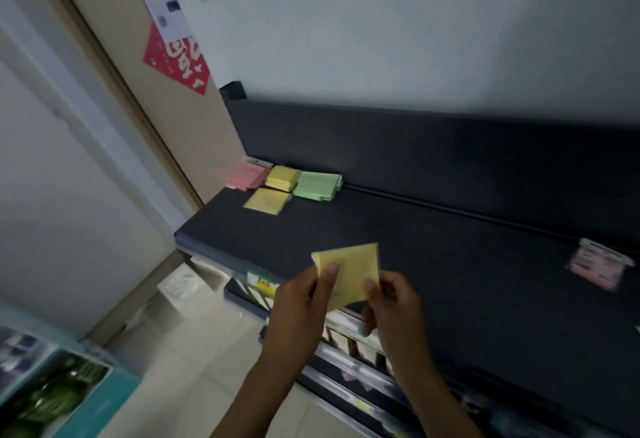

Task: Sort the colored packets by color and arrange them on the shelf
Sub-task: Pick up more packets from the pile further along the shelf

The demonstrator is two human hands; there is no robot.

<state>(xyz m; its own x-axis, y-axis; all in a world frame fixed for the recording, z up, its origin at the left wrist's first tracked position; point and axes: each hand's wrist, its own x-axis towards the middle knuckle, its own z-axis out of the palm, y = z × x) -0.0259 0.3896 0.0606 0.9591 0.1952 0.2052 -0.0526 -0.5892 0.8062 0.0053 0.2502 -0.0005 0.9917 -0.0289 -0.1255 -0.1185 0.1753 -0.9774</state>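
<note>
Over the front edge of the dark shelf [433, 229], near six o'clock in the view, both hands hold one yellow packet [349, 271]. Left hand [304, 302] pinches its left edge, thumb lying across the face; right hand [391, 302] pinches the lower right corner between thumb and fingers. That packet is tilted, its top corner pointing toward one o'clock, and it hangs above the shelf lip without touching the board.

At eleven o'clock from the hands, in the far left corner of the shelf, lie the sorted piles: a pink pile [246, 176] against the left end, a yellow pile [283, 178] just beside it, and a green pile [317, 185] touching the yellow pile's right side, close to the back panel's groove. One loose yellow sheet [267, 201] lies flat just in front of the yellow pile.

At three o'clock, well apart from the piles, a pink pack [599, 266] in clear wrap lies close to the back groove. Between the piles and this pack the shelf top is bare dark board, running from the front lip to the back panel.

Below the front lip, lower tiers [346, 368] with shiny strips step down toward five o'clock. A red paper [176, 56] hangs on the beige panel at ten o'clock.
</note>
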